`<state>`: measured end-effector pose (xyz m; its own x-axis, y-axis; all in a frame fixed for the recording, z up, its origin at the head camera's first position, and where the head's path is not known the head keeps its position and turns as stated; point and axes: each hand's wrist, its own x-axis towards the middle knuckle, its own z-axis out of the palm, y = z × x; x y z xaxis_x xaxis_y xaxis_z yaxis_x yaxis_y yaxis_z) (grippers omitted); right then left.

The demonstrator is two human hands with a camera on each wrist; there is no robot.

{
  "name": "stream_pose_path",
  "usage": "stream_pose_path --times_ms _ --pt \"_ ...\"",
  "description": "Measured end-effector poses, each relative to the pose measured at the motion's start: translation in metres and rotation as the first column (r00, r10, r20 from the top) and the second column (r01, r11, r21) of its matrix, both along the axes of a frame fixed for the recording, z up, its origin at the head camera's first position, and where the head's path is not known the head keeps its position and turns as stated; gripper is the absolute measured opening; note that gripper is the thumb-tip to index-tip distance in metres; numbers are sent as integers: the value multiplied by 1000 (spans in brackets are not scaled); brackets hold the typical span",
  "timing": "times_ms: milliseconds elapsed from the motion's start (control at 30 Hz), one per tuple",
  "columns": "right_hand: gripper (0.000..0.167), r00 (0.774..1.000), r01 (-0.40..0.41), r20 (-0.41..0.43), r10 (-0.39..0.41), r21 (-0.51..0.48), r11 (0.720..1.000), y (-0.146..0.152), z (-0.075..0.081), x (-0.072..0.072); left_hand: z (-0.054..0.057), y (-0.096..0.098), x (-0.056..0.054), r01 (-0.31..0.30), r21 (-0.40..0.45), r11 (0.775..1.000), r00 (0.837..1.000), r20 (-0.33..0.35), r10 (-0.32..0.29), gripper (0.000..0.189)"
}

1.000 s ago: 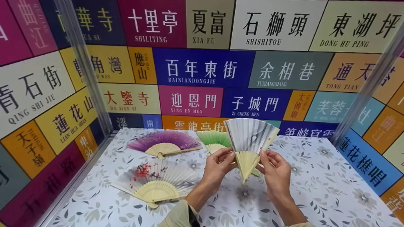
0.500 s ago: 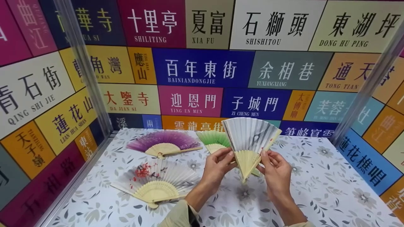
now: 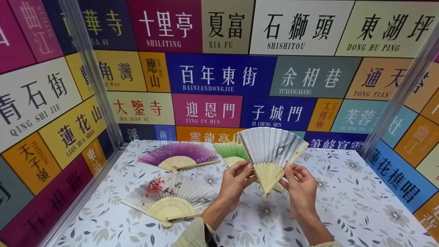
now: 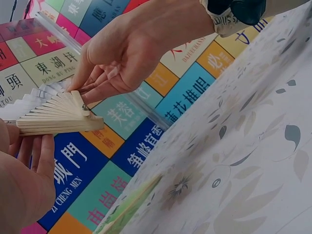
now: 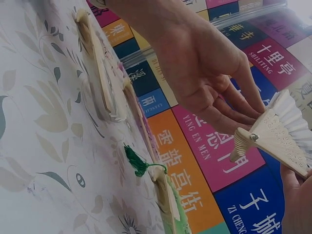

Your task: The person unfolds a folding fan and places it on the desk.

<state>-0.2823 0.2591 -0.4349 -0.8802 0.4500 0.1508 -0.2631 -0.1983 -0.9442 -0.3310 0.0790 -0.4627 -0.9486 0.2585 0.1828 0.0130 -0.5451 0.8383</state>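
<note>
A partly spread folding fan (image 3: 274, 147), white-grey pleated with pale wooden ribs, is held upright above the table with its pivot pointing down. My left hand (image 3: 236, 181) pinches its left edge between thumb and fingers. On the other edge, my right hand (image 3: 301, 185) grips the outer rib the same way. The left wrist view shows the wooden ribs (image 4: 61, 117) bunched on one side and fanned on the other. In the right wrist view the metal pivot pin shows near the ribs (image 5: 280, 139). Behind the held fan lies a green fan (image 3: 231, 151), partly hidden.
At the left, a white fan with red blossoms (image 3: 171, 197) lies spread on the floral tablecloth (image 3: 343, 206). Beyond it rests an open purple fan (image 3: 178, 154). A green tassel (image 5: 138, 162) hangs from the green fan. Colourful panels with lettering (image 3: 219, 73) enclose the table.
The held fan has spread wider, its left edge moving left and its right edge moving slightly right. Both hands stay nearly in place, and the fans on the table lie unchanged.
</note>
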Motion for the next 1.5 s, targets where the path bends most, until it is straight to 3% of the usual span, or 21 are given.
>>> stream_pose_path --times_ms 367,1500 --pt "25 999 -19 29 19 0 1000 -1 -1 0 1 -1 0 -28 -12 1000 1000 13 28 27" --pt "21 1000 -15 -2 15 -23 1000 1 0 2 1 -1 -1 -140 -12 990 989 37 140 20"
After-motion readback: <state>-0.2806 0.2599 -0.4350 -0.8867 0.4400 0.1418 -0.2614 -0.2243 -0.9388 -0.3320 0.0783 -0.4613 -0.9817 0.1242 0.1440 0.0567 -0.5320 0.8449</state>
